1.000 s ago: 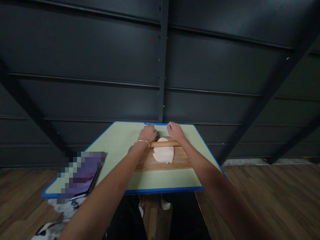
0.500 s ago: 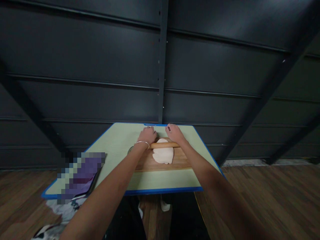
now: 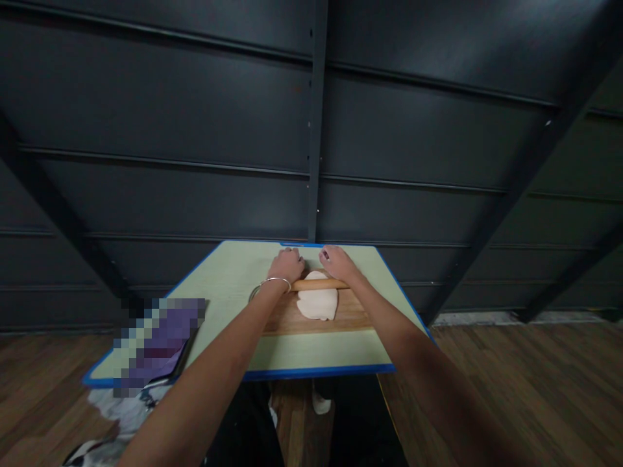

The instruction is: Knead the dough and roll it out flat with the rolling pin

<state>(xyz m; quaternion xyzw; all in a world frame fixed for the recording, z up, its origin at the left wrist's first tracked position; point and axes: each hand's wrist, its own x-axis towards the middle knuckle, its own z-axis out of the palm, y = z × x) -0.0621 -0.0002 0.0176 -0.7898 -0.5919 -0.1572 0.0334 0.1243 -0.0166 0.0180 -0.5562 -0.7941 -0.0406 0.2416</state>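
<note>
My left hand [image 3: 287, 264] and my right hand [image 3: 338, 262] are both over the far part of a wooden board [image 3: 281, 319], fingers curled inward. A wooden rolling pin [image 3: 318, 284] lies crosswise under the heels of my hands and wrists, which hide its ends. The curled fingers are beyond the pin, not wrapped round it, and I see nothing in them. Beneath the pin spreads a flat white piece of dough [image 3: 318, 303], mostly on the near side, with an uneven edge. A bracelet [image 3: 276, 281] circles my left wrist.
The board rests on a pale green tabletop [image 3: 321, 350] with a blue rim. On its left side lies a purple item [image 3: 170, 337], partly blurred out by pixels. Behind the table stands a dark panelled wall [image 3: 233, 201]. Wooden flooring [image 3: 525, 383] shows at right.
My right hand has shifted slightly left and toward me. The rolling pin has moved toward me by a very small amount. The dough looks much the same.
</note>
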